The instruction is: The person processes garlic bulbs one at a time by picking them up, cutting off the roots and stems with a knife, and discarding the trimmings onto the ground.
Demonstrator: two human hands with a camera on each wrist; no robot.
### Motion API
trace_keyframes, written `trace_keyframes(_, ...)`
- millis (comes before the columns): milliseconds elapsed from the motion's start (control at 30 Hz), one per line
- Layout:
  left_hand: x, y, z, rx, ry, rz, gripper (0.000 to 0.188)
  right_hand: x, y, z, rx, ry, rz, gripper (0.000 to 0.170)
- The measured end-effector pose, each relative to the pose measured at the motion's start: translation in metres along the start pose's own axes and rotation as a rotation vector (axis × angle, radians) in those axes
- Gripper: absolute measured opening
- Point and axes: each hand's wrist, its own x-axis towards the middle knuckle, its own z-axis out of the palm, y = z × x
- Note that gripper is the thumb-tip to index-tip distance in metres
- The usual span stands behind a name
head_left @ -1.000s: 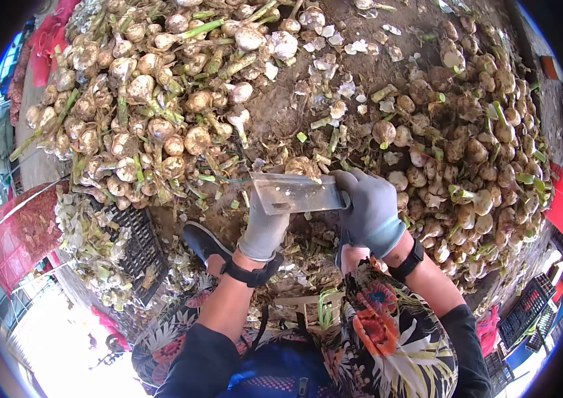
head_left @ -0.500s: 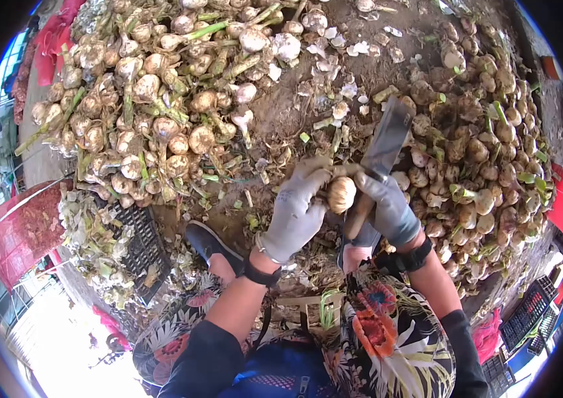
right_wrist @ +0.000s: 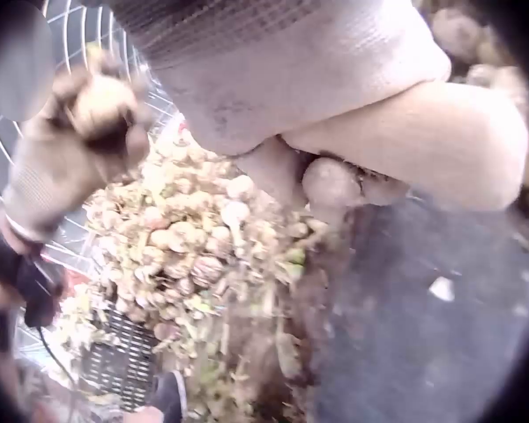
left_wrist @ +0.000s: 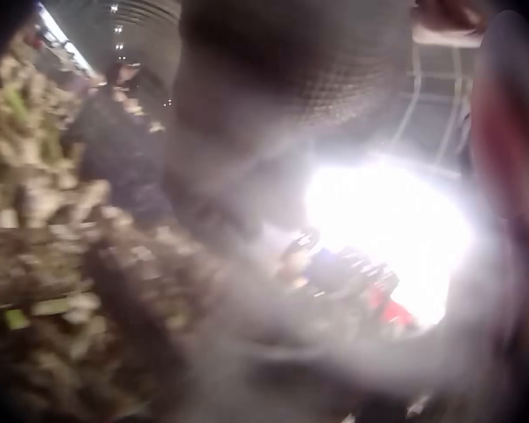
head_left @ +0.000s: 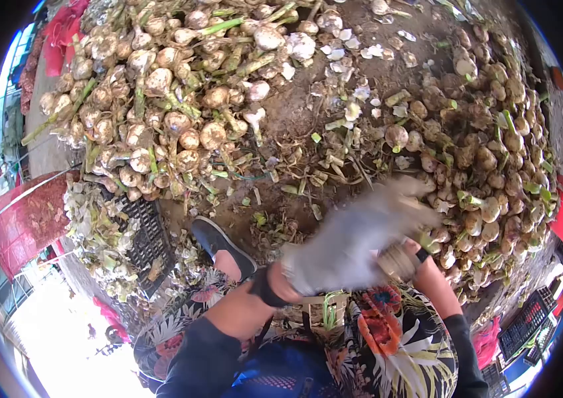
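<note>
My left hand, in a pale glove and blurred, stretches to the right across my right forearm in the head view. In the right wrist view its fingers curl round a garlic bulb. My right hand, also gloved, grips the wooden handle of a cleaver, whose broad dark grey blade hangs below the fingers. From the head view the left hand hides most of the right hand and the cleaver; only the right glove's cuff shows. The left wrist view is badly blurred.
A large heap of garlic with stalks lies to the left. Another heap of garlic bulbs, stalks mostly short, lies on the right. Cut stalks and skins litter the ground between. A black crate sits near my left shoe.
The cleaver was held across, then upright with a garlic bulb between both hands. Now the left hand has swung right towards the right heap, and the right hand has dropped behind it.
</note>
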Motion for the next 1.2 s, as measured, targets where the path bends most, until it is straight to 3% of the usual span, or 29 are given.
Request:
trace_keyframes(33,0.008,0.004,0.013,-0.096,-0.062,0.062,0.042,-0.007,-0.007,0.025,-0.141,0.121,-0.236,0.014)
trace_keyframes(67,0.016,0.002,0.010,-0.098,0.040,0.070,0.044,-0.011,-0.047,0.016,-0.351,-0.245,-0.084,0.013)
trace_keyframes(100,0.027,-0.003,0.005,-0.101,0.135,0.079,0.045,-0.011,-0.066,0.026,-0.351,-0.243,-0.094,0.013)
trace_keyframes(133,0.022,-0.012,-0.015,0.004,0.163,-0.235,0.047,-0.012,-0.075,0.032,-0.549,-0.208,-0.173,0.013)
trace_keyframes(167,0.011,-0.063,-0.028,0.248,0.350,-0.320,0.051,-0.011,-0.079,0.033,-0.746,-0.170,-0.247,0.015)
trace_keyframes(200,0.009,-0.083,-0.052,0.398,0.460,-0.627,0.057,-0.006,-0.081,0.029,-0.638,-0.127,-0.203,0.010)
trace_keyframes(233,-0.003,-0.121,-0.072,0.447,0.563,-0.760,0.057,-0.003,-0.083,0.029,-0.633,-0.121,-0.195,0.010)
trace_keyframes(267,-0.001,-0.135,-0.093,0.670,0.506,-1.024,0.065,-0.001,-0.084,0.029,-0.577,-0.098,-0.169,0.009)
trace_keyframes(300,-0.012,-0.165,-0.111,0.832,0.429,-1.125,0.073,-0.001,-0.088,0.031,-0.524,-0.074,-0.149,0.008)
trace_keyframes(333,-0.028,-0.201,-0.128,0.843,0.301,-1.123,0.076,-0.003,-0.092,0.036,-0.499,-0.080,-0.118,0.007)
trace_keyframes(433,-0.012,-0.207,-0.125,1.029,0.290,-1.156,0.062,-0.002,-0.095,0.043,-0.391,-0.136,-0.133,0.005)
trace_keyframes(500,-0.013,-0.195,-0.124,0.889,0.261,-1.208,0.053,-0.002,-0.105,0.045,-0.416,-0.150,-0.086,0.010)
trace_keyframes(567,-0.032,-0.175,-0.105,0.113,0.250,-0.774,0.049,0.002,-0.107,0.046,-0.195,-0.144,0.027,0.016)
trace_keyframes(633,-0.028,-0.129,-0.081,-0.368,0.083,-0.789,0.052,0.002,-0.109,0.058,-0.138,-0.117,0.011,0.026)
trace_keyframes(700,-0.041,-0.129,-0.055,-0.289,0.004,-0.638,0.053,0.004,-0.110,0.068,-0.060,-0.224,-0.142,0.030)
trace_keyframes(767,-0.039,-0.106,-0.037,-0.256,0.095,-0.582,0.052,0.004,-0.111,0.069,-0.103,-0.237,-0.124,0.031)
trace_keyframes(833,-0.046,-0.098,-0.031,-0.547,0.273,-0.901,0.050,0.003,-0.107,0.071,-0.174,-0.259,-0.076,0.034)
trace_keyframes(900,-0.056,-0.097,-0.020,-0.609,0.337,-0.874,0.048,-0.005,-0.102,0.078,-0.116,-0.251,-0.065,0.035)
trace_keyframes(967,-0.053,-0.090,-0.011,-0.738,0.464,-0.801,0.042,-0.023,-0.113,0.087,-0.266,-0.246,-0.058,0.034)
trace_keyframes(1033,-0.055,-0.088,-0.007,-0.663,0.497,-0.743,0.042,-0.020,-0.104,0.085,-0.218,-0.287,-0.145,0.038)
trace_keyframes(1100,-0.062,-0.099,-0.006,-0.156,0.451,-0.624,0.042,-0.022,-0.110,0.089,-0.572,-0.285,-0.599,0.041)
trace_keyframes(1133,-0.053,-0.085,-0.009,0.034,0.442,-0.648,0.039,-0.024,-0.114,0.091,-0.593,-0.307,-0.640,0.041)
trace_keyframes(1200,-0.046,-0.072,-0.007,0.046,0.439,-0.647,0.039,-0.028,-0.120,0.095,-0.605,-0.308,-0.599,0.039)
